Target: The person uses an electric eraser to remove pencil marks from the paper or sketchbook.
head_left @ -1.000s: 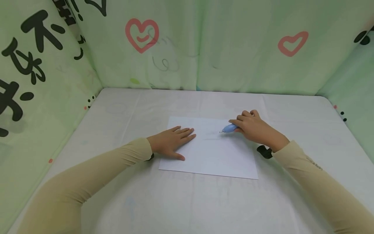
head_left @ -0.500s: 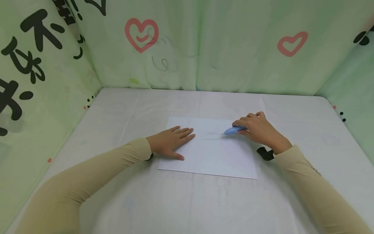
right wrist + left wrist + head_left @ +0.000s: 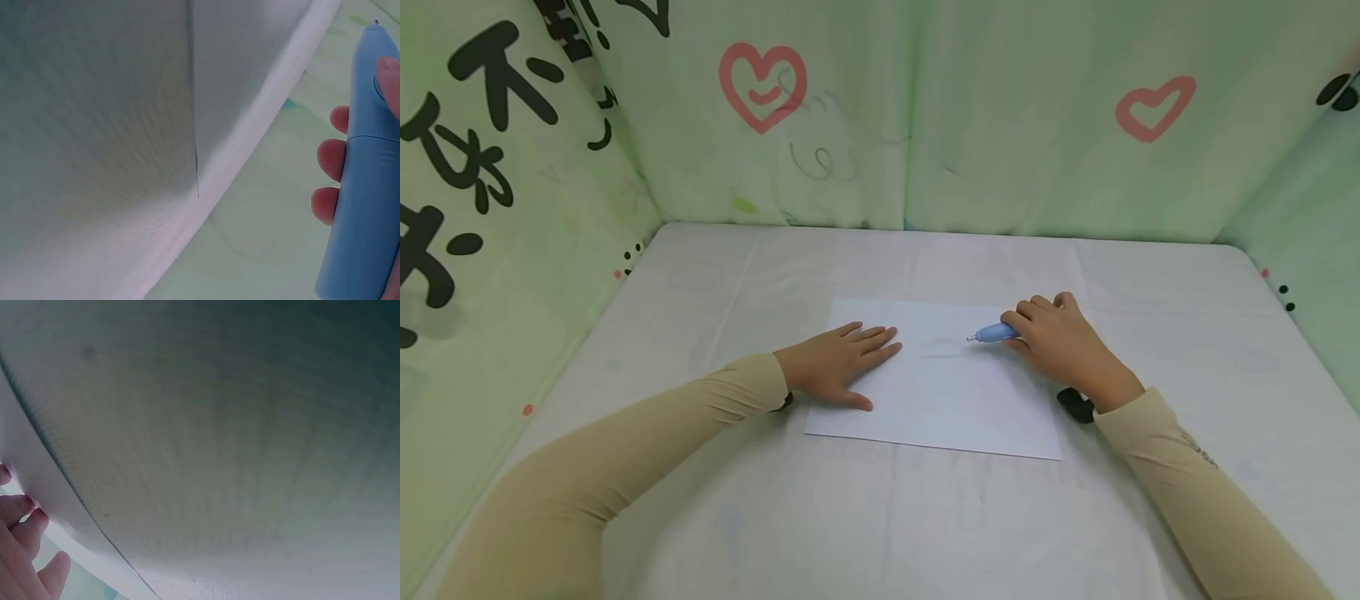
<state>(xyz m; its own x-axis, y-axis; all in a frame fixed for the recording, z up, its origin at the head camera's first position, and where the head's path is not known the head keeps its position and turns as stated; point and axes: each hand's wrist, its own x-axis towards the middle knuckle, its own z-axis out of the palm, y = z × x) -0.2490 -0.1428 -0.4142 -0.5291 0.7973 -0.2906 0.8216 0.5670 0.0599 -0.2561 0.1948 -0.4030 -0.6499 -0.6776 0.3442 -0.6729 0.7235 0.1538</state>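
A white sheet of paper (image 3: 925,408) lies on the table, with a few faint grey lines near its middle. My left hand (image 3: 838,365) rests flat on the paper's left side, fingers spread. In the left wrist view only the fingers (image 3: 28,534) of that hand show, at the lower left edge. My right hand (image 3: 1063,346) grips a light blue electric eraser (image 3: 997,332) over the right part of the sheet, its narrow tip pointing left beside the lines. Whether the tip touches the paper I cannot tell. The right wrist view shows the eraser's body (image 3: 365,187) with the thumb on its button.
A white cloth covers the table (image 3: 760,517). Green curtains (image 3: 1000,125) with hearts and black characters enclose it at the back and both sides. Dark wrist cameras (image 3: 1076,406) sit below the sleeves, close to the table.
The right hand with the electric eraser has shifted slightly right and nearer to me, its tip staying near the faint lines. The left hand has stayed in place on the paper.
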